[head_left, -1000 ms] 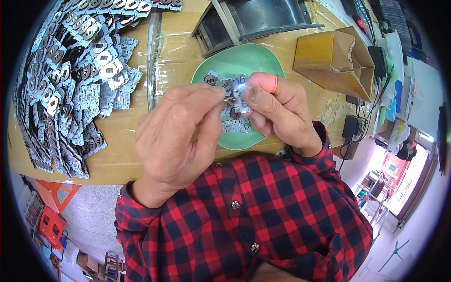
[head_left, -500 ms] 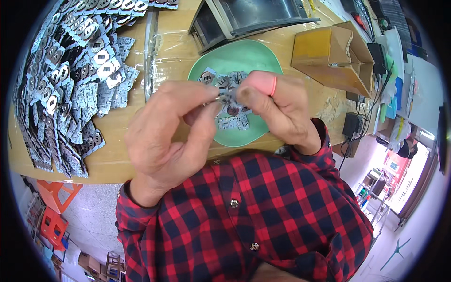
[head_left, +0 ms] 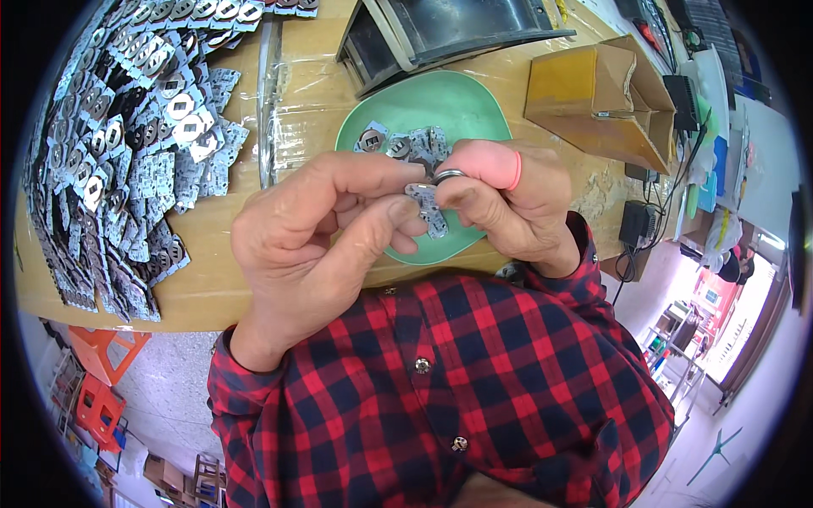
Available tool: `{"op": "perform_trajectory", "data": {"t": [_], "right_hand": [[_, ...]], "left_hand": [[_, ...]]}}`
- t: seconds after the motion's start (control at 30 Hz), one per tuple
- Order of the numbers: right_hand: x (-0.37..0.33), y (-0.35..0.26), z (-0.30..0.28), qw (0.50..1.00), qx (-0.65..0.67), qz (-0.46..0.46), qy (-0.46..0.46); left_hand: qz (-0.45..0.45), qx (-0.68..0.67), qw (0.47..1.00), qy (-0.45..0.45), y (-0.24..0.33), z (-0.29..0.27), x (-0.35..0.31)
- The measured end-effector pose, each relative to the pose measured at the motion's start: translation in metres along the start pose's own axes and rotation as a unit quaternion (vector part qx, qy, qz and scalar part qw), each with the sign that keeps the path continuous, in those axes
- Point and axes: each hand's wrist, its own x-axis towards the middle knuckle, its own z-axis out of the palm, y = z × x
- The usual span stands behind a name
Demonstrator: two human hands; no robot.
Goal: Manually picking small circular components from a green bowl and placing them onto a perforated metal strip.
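My left hand [head_left: 309,245] is closed, thumb and index finger pinching a small grey circuit board [head_left: 421,196] over the green bowl. Opposite it, my right hand [head_left: 512,199] wears a pink finger cot on the index finger. Between that finger and the thumb sits a round silver metal disc [head_left: 449,174], seen nearly edge-on; its exact kind cannot be made out. The hands are close together, with the disc just right of the board. Beneath them, the green bowl [head_left: 470,97] holds several small circuit boards [head_left: 371,139], some with round metal holders.
A large heap of circuit boards with round holders [head_left: 161,169] covers the table's left side. Behind the bowl stands a black plastic bin [head_left: 466,30]. An open cardboard box [head_left: 584,93] is at the right, with black power adapters and cables [head_left: 635,224] beyond it.
My hands have drawn slightly apart, the right one shifting a little rightward. The silver disc in the right fingers and the board by the left fingers now show more plainly.
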Motion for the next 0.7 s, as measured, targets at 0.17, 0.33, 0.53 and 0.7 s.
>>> {"op": "perform_trajectory", "data": {"t": [0.17,0.33,0.53,0.7], "right_hand": [[0.001,-0.004,-0.002,0.999,0.01,0.031,-0.025],[0.002,-0.001,0.002,1.0,-0.022,-0.014,-0.011],[-0.002,0.0,0.006,0.999,0.0,0.025,-0.024],[-0.003,-0.016,0.005,0.922,0.286,0.258,-0.043]], "left_hand": [[-0.011,-0.029,1.0,0.006,0.001,-0.002,0.002],[-0.003,-0.024,1.0,0.019,-0.001,-0.001,0.001],[-0.012,0.002,1.0,0.007,0.001,-0.001,0.001],[-0.087,-0.13,0.987,-0.044,0.005,-0.007,0.002]]}}
